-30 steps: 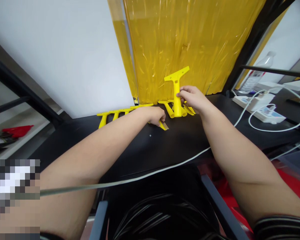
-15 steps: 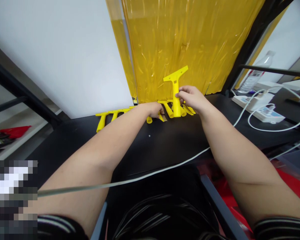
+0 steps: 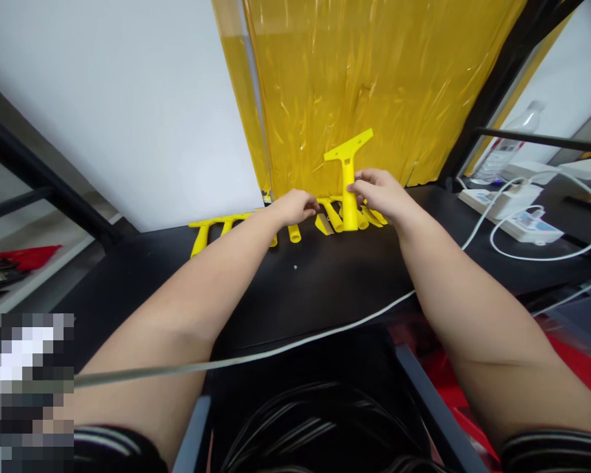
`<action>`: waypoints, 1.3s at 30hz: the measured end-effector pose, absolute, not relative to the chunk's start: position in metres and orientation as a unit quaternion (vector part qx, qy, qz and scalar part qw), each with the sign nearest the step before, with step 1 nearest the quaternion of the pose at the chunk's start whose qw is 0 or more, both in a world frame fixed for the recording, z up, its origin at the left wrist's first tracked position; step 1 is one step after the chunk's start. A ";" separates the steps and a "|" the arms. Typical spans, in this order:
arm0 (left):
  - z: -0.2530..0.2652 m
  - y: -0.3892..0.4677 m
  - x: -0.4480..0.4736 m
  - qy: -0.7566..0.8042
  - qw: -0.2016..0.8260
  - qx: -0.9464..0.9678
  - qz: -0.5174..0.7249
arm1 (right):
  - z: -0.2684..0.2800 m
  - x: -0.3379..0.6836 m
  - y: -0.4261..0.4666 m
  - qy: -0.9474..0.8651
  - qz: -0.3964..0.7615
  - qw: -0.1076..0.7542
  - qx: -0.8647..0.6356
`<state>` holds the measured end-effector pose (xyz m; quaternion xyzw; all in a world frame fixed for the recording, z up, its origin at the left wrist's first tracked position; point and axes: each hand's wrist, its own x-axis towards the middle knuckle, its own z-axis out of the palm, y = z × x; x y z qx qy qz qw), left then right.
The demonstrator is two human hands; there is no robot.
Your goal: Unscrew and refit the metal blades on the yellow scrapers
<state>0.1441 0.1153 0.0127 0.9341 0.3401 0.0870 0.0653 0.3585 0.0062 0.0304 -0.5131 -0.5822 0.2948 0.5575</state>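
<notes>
My right hand (image 3: 381, 194) pinches the handle of a yellow T-shaped scraper (image 3: 348, 180), held upright with its wide head at the top. My left hand (image 3: 295, 207) hovers just left of it, over the row of scrapers. Its fingers are curled together, and whatever they may hold is too small or hidden to make out. Below that hand, a small yellow piece with a brownish strip (image 3: 324, 225) lies on the black table (image 3: 325, 282). More yellow scrapers (image 3: 217, 220) lie along the table's back edge, partly behind my left forearm.
A tiny bright round bit (image 3: 295, 267) lies on the table. One white cable (image 3: 325, 332) crosses in front of me under my forearms. At right are a white power strip (image 3: 517, 220) and a clear bottle (image 3: 509, 144). A yellow film sheet (image 3: 315, 98) hangs behind.
My left hand has lifted off the small yellow piece and moved slightly up and left, leaving it on the table. The right hand keeps the scraper nearly still.
</notes>
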 end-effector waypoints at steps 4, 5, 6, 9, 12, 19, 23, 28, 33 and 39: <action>0.023 0.086 0.123 0.335 0.286 0.855 0.274 | 0.029 0.351 0.003 -0.587 0.336 0.555 -0.484; 0.025 0.075 0.118 0.313 0.370 0.827 0.285 | 0.028 0.347 0.001 -0.595 0.352 0.551 -0.468; 0.026 0.063 0.113 0.293 0.438 0.799 0.290 | 0.026 0.341 -0.001 -0.604 0.369 0.546 -0.448; 0.027 0.030 0.100 0.278 0.505 0.772 0.268 | 0.017 0.318 -0.005 -0.634 0.404 0.527 -0.397; 0.025 0.007 0.086 0.310 0.475 0.778 0.272 | 0.007 0.296 -0.008 -0.664 0.406 0.505 -0.373; 0.025 -0.005 0.040 0.406 0.499 0.721 0.259 | -0.009 0.281 -0.016 -0.861 0.218 0.252 -0.384; 0.018 -0.001 0.013 0.456 0.492 0.668 0.322 | -0.015 0.273 -0.020 -0.906 0.162 0.132 -0.368; 0.008 0.007 -0.007 0.487 0.459 0.659 0.343 | -0.015 0.264 -0.024 -0.915 0.126 0.108 -0.368; 0.007 0.014 -0.019 0.530 0.334 0.725 0.286 | -0.011 0.279 -0.011 -0.875 0.023 0.116 -0.470; 0.005 0.016 -0.025 0.522 0.090 0.812 0.244 | -0.014 0.304 0.020 -0.754 -0.068 0.126 -0.641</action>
